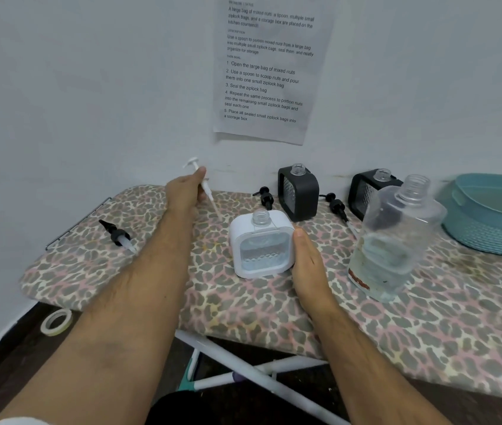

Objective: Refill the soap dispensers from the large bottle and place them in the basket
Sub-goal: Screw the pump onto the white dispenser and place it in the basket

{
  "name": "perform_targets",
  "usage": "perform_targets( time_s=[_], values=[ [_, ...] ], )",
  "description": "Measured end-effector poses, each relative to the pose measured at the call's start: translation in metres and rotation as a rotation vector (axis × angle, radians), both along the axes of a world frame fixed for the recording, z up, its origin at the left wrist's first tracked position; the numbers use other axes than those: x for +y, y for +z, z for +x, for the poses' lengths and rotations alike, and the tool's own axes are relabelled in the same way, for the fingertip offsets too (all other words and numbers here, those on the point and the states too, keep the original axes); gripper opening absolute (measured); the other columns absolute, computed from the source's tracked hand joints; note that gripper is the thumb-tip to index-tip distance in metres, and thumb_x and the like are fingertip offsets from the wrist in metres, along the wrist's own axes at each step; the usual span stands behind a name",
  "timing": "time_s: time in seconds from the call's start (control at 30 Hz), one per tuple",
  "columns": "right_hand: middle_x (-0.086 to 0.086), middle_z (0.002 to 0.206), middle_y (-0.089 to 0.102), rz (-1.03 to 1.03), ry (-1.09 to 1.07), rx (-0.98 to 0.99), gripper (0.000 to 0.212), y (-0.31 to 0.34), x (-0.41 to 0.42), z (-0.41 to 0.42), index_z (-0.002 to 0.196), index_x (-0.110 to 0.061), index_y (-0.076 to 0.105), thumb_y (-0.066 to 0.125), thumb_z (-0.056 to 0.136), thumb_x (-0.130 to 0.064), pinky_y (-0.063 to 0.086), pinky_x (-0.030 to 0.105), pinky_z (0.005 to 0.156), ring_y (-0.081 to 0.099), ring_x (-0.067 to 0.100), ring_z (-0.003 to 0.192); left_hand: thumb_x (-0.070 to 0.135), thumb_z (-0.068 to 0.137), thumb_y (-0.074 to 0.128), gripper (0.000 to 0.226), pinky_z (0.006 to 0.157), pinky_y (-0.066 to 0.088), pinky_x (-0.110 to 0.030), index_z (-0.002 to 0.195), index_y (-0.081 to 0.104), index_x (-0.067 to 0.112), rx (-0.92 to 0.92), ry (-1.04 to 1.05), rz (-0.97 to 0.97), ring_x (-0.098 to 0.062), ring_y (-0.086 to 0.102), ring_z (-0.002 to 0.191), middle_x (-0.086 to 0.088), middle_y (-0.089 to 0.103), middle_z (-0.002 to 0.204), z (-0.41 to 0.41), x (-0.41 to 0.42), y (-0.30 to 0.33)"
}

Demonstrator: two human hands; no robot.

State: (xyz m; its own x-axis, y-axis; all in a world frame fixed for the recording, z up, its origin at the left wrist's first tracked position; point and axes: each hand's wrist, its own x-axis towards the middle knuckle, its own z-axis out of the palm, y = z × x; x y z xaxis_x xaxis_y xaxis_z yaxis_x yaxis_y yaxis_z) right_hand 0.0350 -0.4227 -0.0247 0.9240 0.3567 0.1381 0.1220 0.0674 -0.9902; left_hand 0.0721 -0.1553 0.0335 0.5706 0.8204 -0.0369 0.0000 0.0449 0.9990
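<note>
A white square soap dispenser stands uncapped on the leopard-print board, partly filled with clear liquid. My right hand grips its right side. My left hand holds a white pump head by its stem, raised above the board to the left of the dispenser, tube pointing down-right. The large clear bottle stands open to the right, about one third full. Two black dispensers stand uncapped by the wall. The teal basket sits at the far right.
Black pump heads lie on the board: one at the left, two between the black dispensers. A printed sheet hangs on the wall. A tape roll lies on the floor below the board's left end.
</note>
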Motion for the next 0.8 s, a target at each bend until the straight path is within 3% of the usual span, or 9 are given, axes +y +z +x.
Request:
perform_targets(
  time_s=[0.1,0.23,0.4,0.67,0.8],
  values=[
    [-0.010,0.106,0.064,-0.005,0.005,0.010,0.036,0.004,-0.001,-0.003,0.112,-0.030,0.062,0.028,0.107,-0.040,0.044,0.003,0.066,0.061,-0.012,0.085,0.025,0.087,0.075,0.017,0.052,0.049,-0.018,0.082,0.070,0.010,-0.190,-0.049,0.022,-0.010,0.056,0.056,-0.002,0.063,0.067,-0.016,-0.020,0.019],
    [-0.009,0.102,0.064,-0.028,-0.029,0.021,0.036,0.008,-0.002,-0.007,0.112,-0.029,0.061,0.028,0.107,-0.042,0.047,0.006,0.060,0.062,-0.001,0.086,0.029,0.088,0.074,0.019,0.062,0.051,-0.020,0.096,0.073,0.012,-0.284,-0.108,0.077,-0.010,0.064,0.075,-0.002,0.070,0.084,-0.042,-0.045,0.041],
    [-0.009,0.103,0.063,-0.014,-0.023,0.020,0.039,0.010,-0.004,-0.010,0.120,-0.024,0.061,0.028,0.107,-0.039,0.044,0.002,0.060,0.059,-0.005,0.088,0.032,0.089,0.073,0.012,0.067,0.049,-0.022,0.089,0.072,0.020,-0.384,-0.102,0.145,-0.008,0.064,0.078,0.003,0.069,0.084,-0.076,-0.072,0.084],
    [-0.011,0.101,0.063,-0.015,-0.021,0.013,0.033,0.008,-0.003,-0.010,0.112,-0.033,0.058,0.027,0.107,-0.043,0.045,0.006,0.061,0.060,-0.001,0.092,0.032,0.090,0.071,0.012,0.070,0.048,-0.025,0.093,0.072,0.021,-0.412,-0.186,0.127,-0.008,0.063,0.081,0.005,0.069,0.084,-0.089,-0.117,0.088],
    [-0.006,0.105,0.065,-0.018,-0.018,0.014,0.041,0.005,-0.002,-0.007,0.120,-0.025,0.061,0.027,0.106,-0.044,0.046,0.008,0.061,0.062,0.001,0.092,0.030,0.089,0.072,0.012,0.074,0.048,-0.026,0.096,0.071,0.020,-0.381,-0.196,0.142,-0.008,0.064,0.083,0.005,0.069,0.087,-0.083,-0.133,0.081]
  ],
)
